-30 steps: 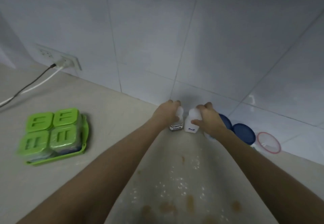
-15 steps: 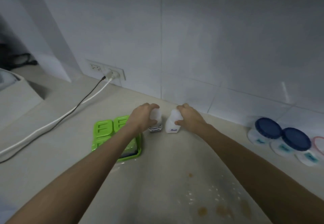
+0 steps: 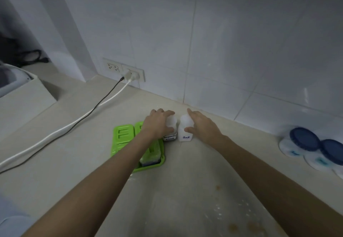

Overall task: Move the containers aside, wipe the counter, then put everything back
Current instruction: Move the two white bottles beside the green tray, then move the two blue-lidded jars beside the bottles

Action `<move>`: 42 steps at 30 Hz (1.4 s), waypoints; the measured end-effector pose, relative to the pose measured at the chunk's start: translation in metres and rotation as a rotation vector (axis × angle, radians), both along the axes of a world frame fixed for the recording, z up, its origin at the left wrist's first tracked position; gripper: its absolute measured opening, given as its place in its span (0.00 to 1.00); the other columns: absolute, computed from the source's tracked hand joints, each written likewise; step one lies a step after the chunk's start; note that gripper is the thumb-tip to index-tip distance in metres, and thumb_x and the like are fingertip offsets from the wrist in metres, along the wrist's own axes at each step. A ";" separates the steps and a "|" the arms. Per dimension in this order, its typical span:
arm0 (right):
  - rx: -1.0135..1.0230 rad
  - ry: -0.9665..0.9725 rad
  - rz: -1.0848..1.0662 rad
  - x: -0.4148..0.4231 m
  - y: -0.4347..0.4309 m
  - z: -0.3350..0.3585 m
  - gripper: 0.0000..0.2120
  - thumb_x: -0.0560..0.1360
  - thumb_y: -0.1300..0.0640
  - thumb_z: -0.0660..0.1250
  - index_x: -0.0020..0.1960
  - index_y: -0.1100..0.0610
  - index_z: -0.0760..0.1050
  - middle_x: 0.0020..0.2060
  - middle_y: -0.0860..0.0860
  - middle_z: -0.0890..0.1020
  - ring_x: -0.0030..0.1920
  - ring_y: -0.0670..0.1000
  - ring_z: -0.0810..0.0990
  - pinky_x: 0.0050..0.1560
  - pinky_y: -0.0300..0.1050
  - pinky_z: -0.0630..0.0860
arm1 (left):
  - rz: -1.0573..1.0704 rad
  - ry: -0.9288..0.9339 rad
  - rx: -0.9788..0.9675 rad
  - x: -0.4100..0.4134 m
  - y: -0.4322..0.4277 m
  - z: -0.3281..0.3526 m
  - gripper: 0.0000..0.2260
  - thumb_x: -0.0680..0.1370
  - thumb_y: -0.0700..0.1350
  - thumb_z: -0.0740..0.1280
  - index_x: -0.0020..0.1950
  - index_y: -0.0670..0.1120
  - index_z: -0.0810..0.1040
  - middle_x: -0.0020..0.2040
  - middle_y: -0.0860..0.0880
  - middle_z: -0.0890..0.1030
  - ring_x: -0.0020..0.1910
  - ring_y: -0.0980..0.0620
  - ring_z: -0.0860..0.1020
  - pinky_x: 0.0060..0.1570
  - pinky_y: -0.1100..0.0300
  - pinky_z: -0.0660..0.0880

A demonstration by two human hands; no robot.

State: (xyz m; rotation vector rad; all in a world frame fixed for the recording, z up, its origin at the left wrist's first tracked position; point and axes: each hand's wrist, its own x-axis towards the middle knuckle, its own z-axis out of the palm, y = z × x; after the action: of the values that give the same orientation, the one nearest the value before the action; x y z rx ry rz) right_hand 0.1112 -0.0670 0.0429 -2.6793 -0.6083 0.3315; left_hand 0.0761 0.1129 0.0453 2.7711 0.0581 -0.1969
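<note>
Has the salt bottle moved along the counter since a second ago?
Yes. The salt bottle went left, from beside the blue-lidded tubs to beside the green tray.

left bottle label [image 3: 169,137] blurred, unreadable | green tray [image 3: 122,138] partly behind forearm | right-edge tubs [image 3: 332,155] possibly cropped
</note>
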 end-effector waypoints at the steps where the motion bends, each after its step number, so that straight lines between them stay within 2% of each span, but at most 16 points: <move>1: 0.022 0.010 -0.007 -0.003 -0.005 0.000 0.38 0.74 0.49 0.67 0.76 0.54 0.49 0.73 0.54 0.63 0.67 0.57 0.68 0.64 0.53 0.68 | 0.008 -0.018 0.014 -0.001 -0.001 0.001 0.30 0.72 0.57 0.69 0.72 0.55 0.65 0.66 0.45 0.71 0.66 0.41 0.67 0.62 0.45 0.69; 3: 0.071 0.029 -0.040 -0.007 -0.017 0.002 0.41 0.74 0.46 0.67 0.77 0.54 0.47 0.74 0.54 0.60 0.70 0.56 0.65 0.66 0.53 0.66 | 0.024 -0.100 -0.041 -0.003 -0.002 0.005 0.30 0.72 0.62 0.65 0.72 0.54 0.66 0.68 0.46 0.70 0.68 0.42 0.65 0.64 0.44 0.67; 6: 0.077 -0.020 -0.077 -0.013 -0.051 0.005 0.38 0.74 0.40 0.62 0.76 0.54 0.50 0.74 0.53 0.61 0.72 0.55 0.64 0.67 0.53 0.65 | -0.014 -0.221 -0.101 -0.001 -0.012 0.012 0.32 0.71 0.67 0.54 0.68 0.50 0.70 0.66 0.46 0.73 0.66 0.43 0.67 0.63 0.47 0.66; 8: 0.065 -0.042 -0.116 -0.017 -0.082 0.005 0.36 0.75 0.39 0.60 0.75 0.54 0.52 0.73 0.52 0.63 0.71 0.54 0.66 0.67 0.53 0.66 | -0.063 -0.303 -0.118 0.002 -0.024 0.016 0.31 0.71 0.64 0.51 0.65 0.47 0.72 0.63 0.45 0.74 0.64 0.43 0.69 0.62 0.49 0.66; 11: 0.044 -0.047 -0.211 -0.027 -0.144 0.005 0.35 0.76 0.38 0.58 0.75 0.55 0.53 0.73 0.53 0.64 0.71 0.54 0.65 0.69 0.52 0.65 | -0.185 -0.389 -0.121 0.009 -0.065 0.017 0.25 0.74 0.59 0.54 0.61 0.45 0.75 0.58 0.43 0.76 0.60 0.42 0.72 0.60 0.51 0.67; 16: -0.005 -0.010 -0.359 -0.050 -0.248 0.006 0.35 0.76 0.42 0.60 0.75 0.58 0.53 0.74 0.56 0.63 0.72 0.56 0.64 0.69 0.50 0.63 | -0.366 -0.312 -0.132 0.013 -0.153 0.005 0.23 0.75 0.57 0.56 0.61 0.44 0.75 0.59 0.42 0.75 0.59 0.41 0.73 0.59 0.49 0.71; 20: -0.054 -0.040 -0.491 -0.064 -0.326 0.006 0.35 0.75 0.45 0.65 0.75 0.60 0.55 0.72 0.58 0.65 0.70 0.59 0.65 0.67 0.51 0.64 | -0.473 -0.254 -0.105 0.010 -0.239 -0.006 0.21 0.76 0.51 0.65 0.67 0.45 0.70 0.66 0.43 0.70 0.64 0.42 0.70 0.61 0.48 0.70; 23: -0.185 -0.166 -0.492 -0.066 -0.374 0.002 0.34 0.73 0.48 0.68 0.72 0.61 0.60 0.66 0.61 0.70 0.65 0.61 0.70 0.62 0.52 0.68 | -0.468 -0.212 -0.131 0.008 -0.301 -0.014 0.26 0.75 0.51 0.68 0.70 0.45 0.65 0.70 0.42 0.65 0.67 0.42 0.66 0.64 0.48 0.69; 27: -0.261 -0.284 -0.462 -0.053 -0.412 -0.006 0.34 0.71 0.49 0.70 0.71 0.61 0.62 0.64 0.63 0.72 0.62 0.64 0.71 0.62 0.56 0.69 | -0.408 -0.101 -0.164 0.020 -0.367 -0.022 0.34 0.74 0.51 0.69 0.75 0.47 0.56 0.76 0.42 0.55 0.73 0.41 0.58 0.68 0.46 0.63; 31: -0.387 -0.287 -0.415 -0.039 -0.427 -0.028 0.31 0.73 0.44 0.65 0.72 0.55 0.61 0.68 0.64 0.66 0.69 0.63 0.63 0.68 0.60 0.59 | -0.379 -0.015 -0.201 0.039 -0.409 -0.036 0.40 0.73 0.52 0.71 0.77 0.46 0.50 0.77 0.40 0.49 0.74 0.38 0.55 0.71 0.45 0.60; 33: -0.402 -0.281 -0.415 -0.029 -0.432 -0.039 0.29 0.73 0.44 0.64 0.70 0.53 0.62 0.67 0.63 0.67 0.67 0.63 0.65 0.69 0.61 0.57 | -0.378 0.020 -0.208 0.051 -0.424 -0.043 0.41 0.72 0.52 0.71 0.77 0.46 0.51 0.77 0.38 0.50 0.73 0.36 0.57 0.71 0.45 0.61; 35: -0.410 -0.291 -0.424 -0.021 -0.435 -0.041 0.29 0.72 0.45 0.66 0.68 0.54 0.64 0.60 0.63 0.72 0.60 0.63 0.72 0.67 0.60 0.60 | -0.354 0.037 -0.243 0.061 -0.436 -0.048 0.42 0.71 0.52 0.73 0.77 0.46 0.53 0.75 0.38 0.54 0.70 0.35 0.61 0.69 0.44 0.65; 38: -0.393 -0.320 -0.382 -0.012 -0.439 -0.038 0.31 0.68 0.45 0.71 0.66 0.58 0.67 0.53 0.64 0.76 0.50 0.64 0.75 0.55 0.56 0.69 | -0.277 0.002 -0.254 0.070 -0.445 -0.053 0.40 0.67 0.49 0.76 0.74 0.47 0.60 0.66 0.38 0.63 0.62 0.34 0.68 0.61 0.45 0.71; 40: -0.358 -0.332 -0.340 -0.011 -0.442 -0.035 0.34 0.66 0.46 0.73 0.67 0.57 0.66 0.52 0.64 0.75 0.49 0.64 0.75 0.52 0.55 0.71 | -0.253 -0.029 -0.225 0.072 -0.444 -0.052 0.40 0.64 0.50 0.77 0.71 0.46 0.63 0.62 0.38 0.66 0.59 0.36 0.69 0.58 0.47 0.72; 42: -0.296 -0.311 -0.317 -0.012 -0.440 -0.031 0.38 0.66 0.47 0.74 0.71 0.55 0.63 0.56 0.64 0.73 0.52 0.64 0.74 0.50 0.55 0.73 | -0.242 -0.040 -0.210 0.070 -0.437 -0.047 0.41 0.63 0.51 0.77 0.71 0.45 0.63 0.61 0.38 0.66 0.58 0.36 0.69 0.58 0.49 0.71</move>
State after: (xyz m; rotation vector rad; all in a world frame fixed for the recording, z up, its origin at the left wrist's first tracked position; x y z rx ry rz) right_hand 0.0996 -0.5067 0.0120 -3.0815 -0.2186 -0.0938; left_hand 0.1461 -0.3239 -0.0017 2.5654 -0.2930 -0.1963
